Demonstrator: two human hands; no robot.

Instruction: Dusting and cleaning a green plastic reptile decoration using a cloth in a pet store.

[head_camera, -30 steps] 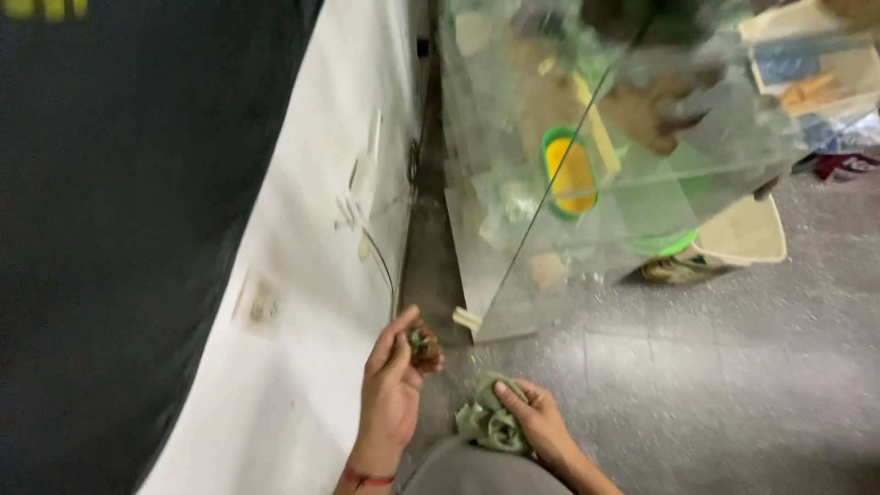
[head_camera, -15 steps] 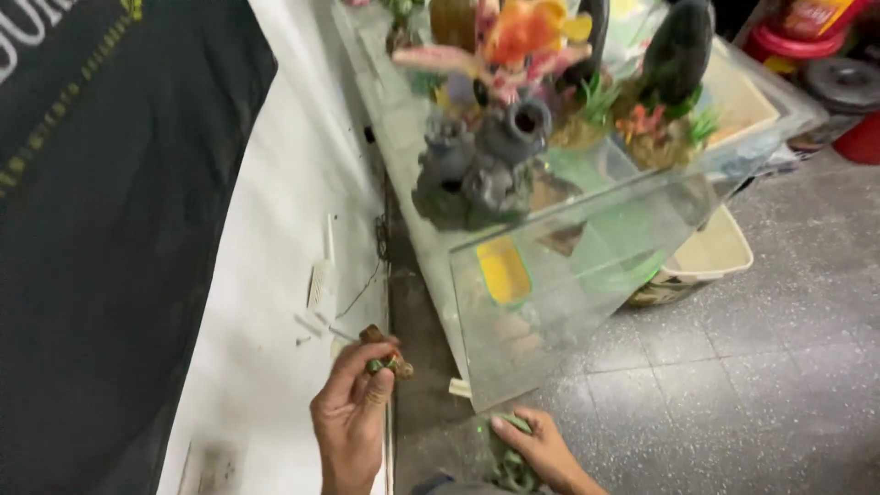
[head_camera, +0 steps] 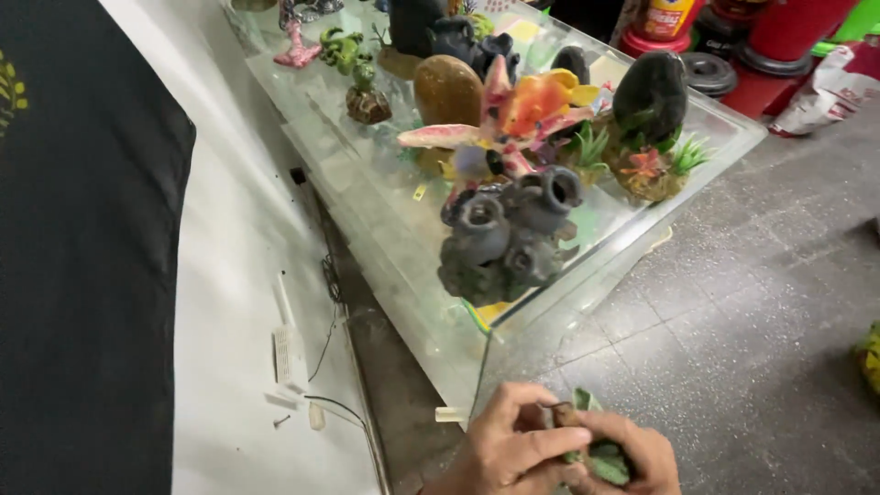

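Note:
My left hand and my right hand are together at the bottom edge of the head view. Both are closed around a small green plastic plant ornament, with a brownish piece between the fingers. Just above them stands a glass aquarium, its near corner close to my hands. On its glass top sit a dark grey cluster of pots, an orange and pink coral piece, a brown egg-shaped stone and a dark rock with green plants.
A white wall with small plastic fittings and a thin cable runs along the left, beside a black panel. Grey speckled floor lies to the right. Red containers and a bag stand at the top right.
My hands have come together on the green ornament; earlier the left one held a small piece apart near the wall. The view has shifted up over the tank's top.

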